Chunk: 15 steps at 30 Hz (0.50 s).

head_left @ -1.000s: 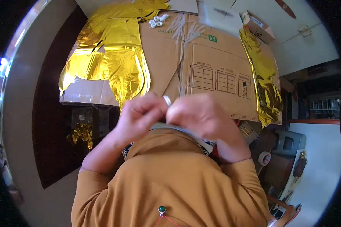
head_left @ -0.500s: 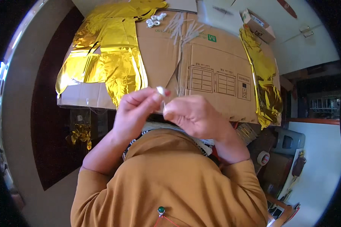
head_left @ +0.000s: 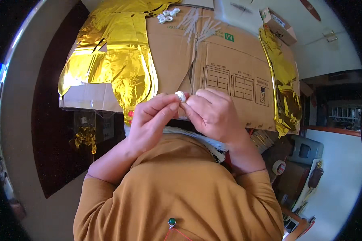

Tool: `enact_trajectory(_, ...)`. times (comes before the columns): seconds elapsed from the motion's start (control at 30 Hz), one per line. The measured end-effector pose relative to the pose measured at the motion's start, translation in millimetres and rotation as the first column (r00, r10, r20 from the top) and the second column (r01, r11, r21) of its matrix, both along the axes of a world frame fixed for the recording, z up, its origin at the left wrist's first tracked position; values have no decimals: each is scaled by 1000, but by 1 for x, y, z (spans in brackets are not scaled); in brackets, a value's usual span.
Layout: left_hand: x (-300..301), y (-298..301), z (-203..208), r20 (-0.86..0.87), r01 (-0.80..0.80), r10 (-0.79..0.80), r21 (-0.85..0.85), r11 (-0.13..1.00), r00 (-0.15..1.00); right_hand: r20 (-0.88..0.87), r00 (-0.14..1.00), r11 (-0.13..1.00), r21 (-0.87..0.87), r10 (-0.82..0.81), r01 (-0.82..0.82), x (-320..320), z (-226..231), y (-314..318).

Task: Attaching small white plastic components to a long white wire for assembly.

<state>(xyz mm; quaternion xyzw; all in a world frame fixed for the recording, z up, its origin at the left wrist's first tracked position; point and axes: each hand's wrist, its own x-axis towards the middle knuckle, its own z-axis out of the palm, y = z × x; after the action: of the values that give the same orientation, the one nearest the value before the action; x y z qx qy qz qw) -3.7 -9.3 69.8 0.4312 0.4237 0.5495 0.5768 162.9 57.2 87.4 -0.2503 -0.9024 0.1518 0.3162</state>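
Brown cardboard (head_left: 169,52) spreads before us. Above its front edge, near the middle, our left hand (head_left: 153,117) pinches between thumb and finger a small white bundle (head_left: 180,96), rounded and bright; our right hand (head_left: 212,113) touches it with curled fingers, whose grip we cannot tell.

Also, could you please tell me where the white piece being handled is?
In the head view, the white piece is just above centre, pinched between the left hand and right hand, seen against the near part of the cardboard.
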Motion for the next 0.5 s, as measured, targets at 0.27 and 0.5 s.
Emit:
enact_trajectory(0.27,-9,5,9,-135,229,-256,-190,955,957,106,978,983,-56,180,-175,12,14,22)
enact_trajectory(0.5,-13,13,12,-80,294,-318,-222,930,945,-100,988,476,-867,119,-145,13,-3,39)
